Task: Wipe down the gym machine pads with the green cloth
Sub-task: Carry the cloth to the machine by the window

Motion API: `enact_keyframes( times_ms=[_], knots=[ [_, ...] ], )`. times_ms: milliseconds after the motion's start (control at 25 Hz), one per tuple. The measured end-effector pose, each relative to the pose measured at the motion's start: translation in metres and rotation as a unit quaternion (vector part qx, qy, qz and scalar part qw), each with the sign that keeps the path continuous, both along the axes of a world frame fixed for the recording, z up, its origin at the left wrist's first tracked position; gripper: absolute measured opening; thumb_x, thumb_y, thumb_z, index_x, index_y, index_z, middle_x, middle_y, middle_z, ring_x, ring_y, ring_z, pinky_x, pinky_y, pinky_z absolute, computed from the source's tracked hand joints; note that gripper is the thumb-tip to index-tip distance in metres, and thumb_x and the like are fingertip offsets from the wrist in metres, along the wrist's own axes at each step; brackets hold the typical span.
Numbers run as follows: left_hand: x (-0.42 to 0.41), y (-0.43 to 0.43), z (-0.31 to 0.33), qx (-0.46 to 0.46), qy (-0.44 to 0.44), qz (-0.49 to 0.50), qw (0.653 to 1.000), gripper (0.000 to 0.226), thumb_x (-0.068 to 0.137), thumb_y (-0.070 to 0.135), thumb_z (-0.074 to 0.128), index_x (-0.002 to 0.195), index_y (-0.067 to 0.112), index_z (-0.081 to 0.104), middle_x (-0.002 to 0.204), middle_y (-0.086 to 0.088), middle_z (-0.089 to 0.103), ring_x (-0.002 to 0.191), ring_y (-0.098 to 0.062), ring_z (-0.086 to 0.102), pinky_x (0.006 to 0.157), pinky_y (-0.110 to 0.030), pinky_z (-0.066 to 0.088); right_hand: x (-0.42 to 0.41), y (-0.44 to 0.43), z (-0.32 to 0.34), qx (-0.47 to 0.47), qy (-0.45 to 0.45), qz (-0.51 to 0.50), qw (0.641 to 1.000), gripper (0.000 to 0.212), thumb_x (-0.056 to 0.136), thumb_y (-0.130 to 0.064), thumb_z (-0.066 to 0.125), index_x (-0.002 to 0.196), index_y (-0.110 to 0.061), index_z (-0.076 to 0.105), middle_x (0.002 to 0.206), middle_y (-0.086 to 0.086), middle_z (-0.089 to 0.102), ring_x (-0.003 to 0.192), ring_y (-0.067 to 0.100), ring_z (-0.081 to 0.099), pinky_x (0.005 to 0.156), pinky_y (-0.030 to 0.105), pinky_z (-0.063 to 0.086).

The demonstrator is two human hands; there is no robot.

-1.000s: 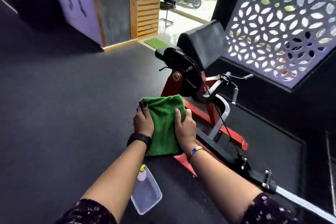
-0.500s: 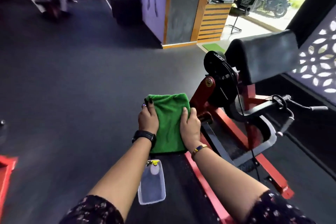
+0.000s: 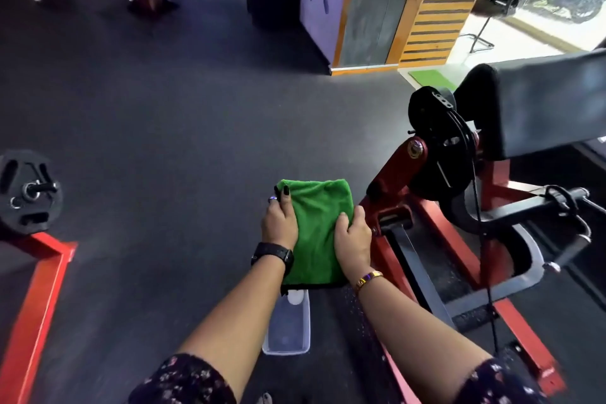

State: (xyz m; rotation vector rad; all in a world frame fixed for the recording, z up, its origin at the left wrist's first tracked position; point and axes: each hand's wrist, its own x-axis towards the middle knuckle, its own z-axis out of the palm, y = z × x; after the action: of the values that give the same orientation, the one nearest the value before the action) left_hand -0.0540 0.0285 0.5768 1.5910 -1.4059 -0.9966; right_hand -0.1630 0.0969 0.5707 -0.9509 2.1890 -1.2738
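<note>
Gripping the folded green cloth [image 3: 316, 233] by its 2 long edges, the left hand [image 3: 280, 221] and right hand [image 3: 354, 239] hold it near, apart from the black pad [image 3: 541, 108] far right, so wiping seems only readied; next, the cloth must reach that pad.

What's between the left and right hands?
The green cloth, seen in the head view: the left hand grips its left edge, the right hand its right edge.
</note>
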Motion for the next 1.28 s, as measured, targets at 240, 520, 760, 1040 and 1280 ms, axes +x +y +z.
enact_keyframes(
  times_ms=[240, 520, 760, 1040, 1280],
  knots=[
    [0.026, -0.015, -0.041, 0.069, 0.059, -0.125, 0.988, 0.033, 0.089, 0.011, 0.055, 0.120, 0.011, 0.044, 0.108, -0.004, 0.061, 0.105, -0.027, 0.058, 0.076, -0.023, 0.038, 0.017, -0.010, -0.038, 0.036, -0.039, -0.029, 0.998, 0.005, 0.092, -0.014, 0.043, 0.091, -0.010, 0.046, 0.074, 0.004, 0.054, 0.074, 0.026, 0.050, 0.066, 0.030, 0.031],
    [0.053, -0.019, -0.141, 0.097, -0.126, -0.205, 0.966, 0.047, 0.096, 0.016, 0.041, 0.141, 0.020, 0.028, 0.110, -0.018, 0.064, 0.097, -0.039, 0.060, 0.075, -0.036, 0.044, 0.033, -0.020, -0.123, 0.121, -0.064, 0.023, 0.990, 0.005, 0.087, -0.007, 0.046, 0.092, -0.008, 0.045, 0.078, 0.001, 0.053, 0.080, 0.028, 0.051, 0.073, 0.039, 0.040],
    [0.042, -0.041, -0.274, 0.159, -0.144, -0.171, 0.962, 0.042, 0.095, 0.024, 0.043, 0.135, 0.028, 0.031, 0.107, -0.010, 0.063, 0.092, -0.031, 0.062, 0.071, -0.033, 0.049, 0.028, -0.041, -0.244, 0.211, -0.090, 0.020, 0.973, 0.008, 0.088, -0.006, 0.048, 0.090, -0.009, 0.040, 0.075, 0.000, 0.051, 0.072, 0.023, 0.047, 0.061, 0.030, 0.024],
    [0.041, -0.039, -0.430, 0.237, -0.149, -0.135, 0.951, 0.046, 0.096, 0.021, 0.040, 0.141, 0.019, 0.027, 0.114, -0.014, 0.063, 0.094, -0.036, 0.062, 0.068, -0.031, 0.043, 0.018, -0.045, -0.402, 0.277, -0.105, 0.053, 0.954, 0.012, 0.086, -0.009, 0.052, 0.094, -0.014, 0.044, 0.090, 0.006, 0.057, 0.083, 0.025, 0.052, 0.071, 0.028, 0.034],
    [0.042, -0.030, -0.555, 0.284, -0.153, -0.163, 0.933, 0.050, 0.094, 0.016, 0.042, 0.142, 0.015, 0.026, 0.121, -0.020, 0.060, 0.099, -0.040, 0.059, 0.074, -0.038, 0.045, 0.017, -0.035, -0.532, 0.341, -0.117, 0.083, 0.929, 0.013, 0.089, -0.007, 0.049, 0.097, -0.012, 0.040, 0.095, 0.013, 0.057, 0.092, 0.031, 0.055, 0.067, 0.028, 0.030]
  ],
)
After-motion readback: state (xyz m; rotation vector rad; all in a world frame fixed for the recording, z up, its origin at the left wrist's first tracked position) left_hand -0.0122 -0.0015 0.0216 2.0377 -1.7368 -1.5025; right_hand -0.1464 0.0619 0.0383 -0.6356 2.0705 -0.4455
